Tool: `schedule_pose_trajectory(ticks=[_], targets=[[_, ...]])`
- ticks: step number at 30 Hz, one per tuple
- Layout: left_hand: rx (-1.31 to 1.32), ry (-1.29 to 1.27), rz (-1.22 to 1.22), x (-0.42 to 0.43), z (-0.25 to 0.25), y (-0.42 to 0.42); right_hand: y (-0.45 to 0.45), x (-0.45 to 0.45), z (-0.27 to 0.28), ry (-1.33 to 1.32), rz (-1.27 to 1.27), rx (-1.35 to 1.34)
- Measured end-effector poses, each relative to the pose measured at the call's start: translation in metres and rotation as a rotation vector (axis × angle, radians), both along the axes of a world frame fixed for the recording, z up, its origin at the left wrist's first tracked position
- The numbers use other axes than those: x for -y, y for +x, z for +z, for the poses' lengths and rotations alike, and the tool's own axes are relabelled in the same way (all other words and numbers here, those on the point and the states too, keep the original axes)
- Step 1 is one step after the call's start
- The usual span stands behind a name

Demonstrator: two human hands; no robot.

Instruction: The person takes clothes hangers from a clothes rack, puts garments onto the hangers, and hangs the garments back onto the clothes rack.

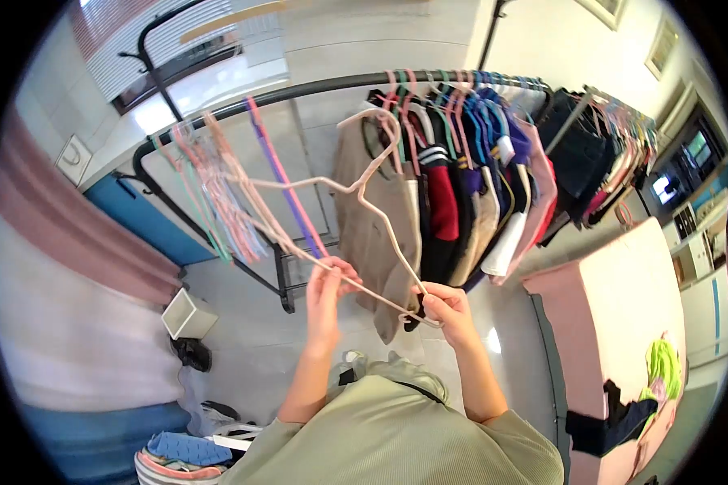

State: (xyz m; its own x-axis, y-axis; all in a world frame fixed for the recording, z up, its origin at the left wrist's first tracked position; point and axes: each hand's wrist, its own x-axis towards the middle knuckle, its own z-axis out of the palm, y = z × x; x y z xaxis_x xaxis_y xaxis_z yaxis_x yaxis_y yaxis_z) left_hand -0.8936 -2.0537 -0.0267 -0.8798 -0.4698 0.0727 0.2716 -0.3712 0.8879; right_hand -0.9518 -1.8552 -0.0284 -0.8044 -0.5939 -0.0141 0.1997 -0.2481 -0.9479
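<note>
A pale pink hanger is held up in front of the body, its hook toward the top. My left hand is closed around its long lower bar. The fingers of my right hand pinch the hanger near its right-hand corner. No garment is on this hanger. Behind it, a grey-brown garment hangs at the near end of a row of clothes on a black rail. Empty pink, green and purple hangers hang at the rail's left part.
A bed with a pink cover stands at the right, with dark clothing and a bright green item on it. A white bin is on the floor at left. Folded clothes lie at lower left, near a curtain.
</note>
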Motion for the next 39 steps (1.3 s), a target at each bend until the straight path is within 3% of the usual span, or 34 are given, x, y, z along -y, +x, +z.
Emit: schedule_pose_trajectory(ticks=[6, 13, 19, 22, 26, 29, 32, 34, 35, 38, 39], targets=[[-0.121, 0.034, 0.026, -0.038, 0.014, -0.001, 0.007, -0.080, -0.013, 0.209, -0.485, -0.277], [-0.155, 0.042, -0.079, -0.115, 0.020, 0.001, 0.029, -0.217, -0.019, 0.565, -0.821, -0.689], [-0.169, -0.045, -0.326, -0.206, 0.015, 0.013, 0.082, -0.310, -0.026, 0.590, -1.128, -0.627], [-0.191, -0.424, -0.333, -0.244, 0.007, 0.015, 0.113, -0.355, -0.043, 0.440, -1.277, -0.551], [-0.447, -1.209, -0.242, -0.278, 0.015, 0.018, 0.165, -0.406, -0.048, 0.155, -1.244, -0.162], [-0.520, -1.269, -0.404, -0.297, 0.008, 0.012, 0.196, -0.432, -0.055, 0.060, -1.277, -0.073], [-0.551, -1.280, -0.298, -0.303, -0.013, -0.016, 0.221, -0.446, -0.061, 0.003, -1.353, -0.033], [-0.308, -0.807, -0.378, -0.316, -0.011, -0.035, 0.234, -0.453, -0.061, -0.015, -1.430, -0.015], [-0.326, -0.457, -0.536, -0.324, -0.005, -0.044, 0.239, -0.456, -0.061, -0.022, -1.468, -0.004], [-0.118, 0.033, -0.768, -0.338, -0.008, -0.082, 0.247, -0.465, -0.061, -0.010, -1.554, 0.026], [-0.103, 0.077, -0.829, -0.351, -0.002, -0.090, 0.249, -0.470, -0.060, 0.018, -1.572, 0.039]])
